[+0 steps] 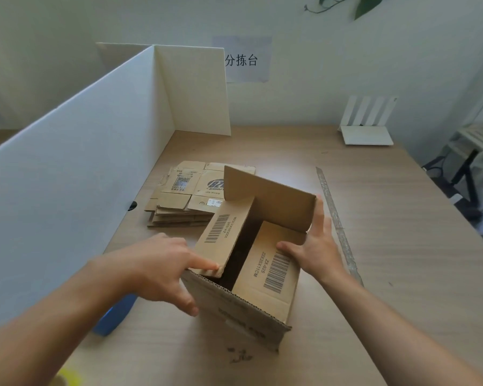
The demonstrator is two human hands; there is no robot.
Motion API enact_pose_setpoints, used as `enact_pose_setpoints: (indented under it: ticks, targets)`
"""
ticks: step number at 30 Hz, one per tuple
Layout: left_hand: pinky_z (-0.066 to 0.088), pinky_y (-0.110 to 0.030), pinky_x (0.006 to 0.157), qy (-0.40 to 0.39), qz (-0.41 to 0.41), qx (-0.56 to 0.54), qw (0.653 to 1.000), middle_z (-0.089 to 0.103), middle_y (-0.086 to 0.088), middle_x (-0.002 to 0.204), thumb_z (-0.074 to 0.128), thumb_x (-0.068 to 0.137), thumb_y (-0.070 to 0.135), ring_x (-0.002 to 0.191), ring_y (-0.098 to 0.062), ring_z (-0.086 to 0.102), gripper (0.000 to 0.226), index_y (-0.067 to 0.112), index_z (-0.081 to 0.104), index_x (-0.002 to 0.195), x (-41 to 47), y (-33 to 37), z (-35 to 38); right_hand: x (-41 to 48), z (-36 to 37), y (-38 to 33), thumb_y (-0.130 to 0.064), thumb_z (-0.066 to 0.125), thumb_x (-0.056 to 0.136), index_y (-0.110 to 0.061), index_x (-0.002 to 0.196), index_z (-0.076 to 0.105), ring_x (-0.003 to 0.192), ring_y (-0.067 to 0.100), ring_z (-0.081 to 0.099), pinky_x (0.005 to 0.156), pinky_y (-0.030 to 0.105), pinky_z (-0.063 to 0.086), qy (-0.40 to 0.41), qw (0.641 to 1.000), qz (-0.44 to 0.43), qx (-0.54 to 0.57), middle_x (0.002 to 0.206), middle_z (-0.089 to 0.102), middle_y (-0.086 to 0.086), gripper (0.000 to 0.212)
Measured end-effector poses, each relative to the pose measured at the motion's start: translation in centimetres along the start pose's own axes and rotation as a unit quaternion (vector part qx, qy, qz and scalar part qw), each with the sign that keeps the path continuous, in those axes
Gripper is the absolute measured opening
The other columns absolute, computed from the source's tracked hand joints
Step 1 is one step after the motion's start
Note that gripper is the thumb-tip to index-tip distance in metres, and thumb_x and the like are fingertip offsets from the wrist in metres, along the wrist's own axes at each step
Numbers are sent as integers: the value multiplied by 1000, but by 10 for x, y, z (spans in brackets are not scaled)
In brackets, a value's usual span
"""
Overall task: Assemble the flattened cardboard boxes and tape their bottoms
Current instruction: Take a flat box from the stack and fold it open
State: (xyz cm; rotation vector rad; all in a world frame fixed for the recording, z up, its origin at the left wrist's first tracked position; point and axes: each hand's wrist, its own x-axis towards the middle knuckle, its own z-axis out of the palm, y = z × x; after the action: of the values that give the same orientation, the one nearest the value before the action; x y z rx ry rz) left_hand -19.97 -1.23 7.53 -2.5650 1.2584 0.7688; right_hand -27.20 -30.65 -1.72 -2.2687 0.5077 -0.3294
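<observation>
- The brown corrugated cardboard box (243,310) is plain tan, with black barcodes and black lettering on two flaps and faded dark print on its near side.
- The stack of flattened brown cardboard boxes (184,201) is the same tan, with a black logo and a black square code.
- The pale wood-grain table top (388,246) is light beige with fine streaks.
- The tall white partition board (67,176) is unpatterned.
- The small blue block (115,316) is solid blue.
- The pale lilac paper sign (243,59) carries black characters.
- The hanging green leaves (365,5) are dark green.
</observation>
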Motion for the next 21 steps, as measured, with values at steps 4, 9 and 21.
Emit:
enact_pose_setpoints:
  ticks: [4,9,21]
  targets:
    - [32,-24,85,-29,29,-42,998,46,33,113,58,65,84,102,2,36,89,59,27,144,12,-2,-1,5,3,4,-41,86,73,-53,147,-10,126,21,47,95,44,51,-34,998,-2,48,149,32,-4,122]
    - [49,-18,79,-4,35,-170,985,65,25,100,65,74,70,95,5,60,35,60,56,107,36,-10,-5,14,-13,5,-58,62,84,-51,132,44,115,7,60,88,37,54,-142,938,22,315,124,59,-22,51]
    - [39,-37,104,239,-89,-235,938,41,17,128,65,75,72,115,-5,28,72,38,50,137,72,-5,54,18,-17,4,-66,51,90,-16,104,60,107,13,58,88,41,53,-145,920,39,362,105,61,0,52]
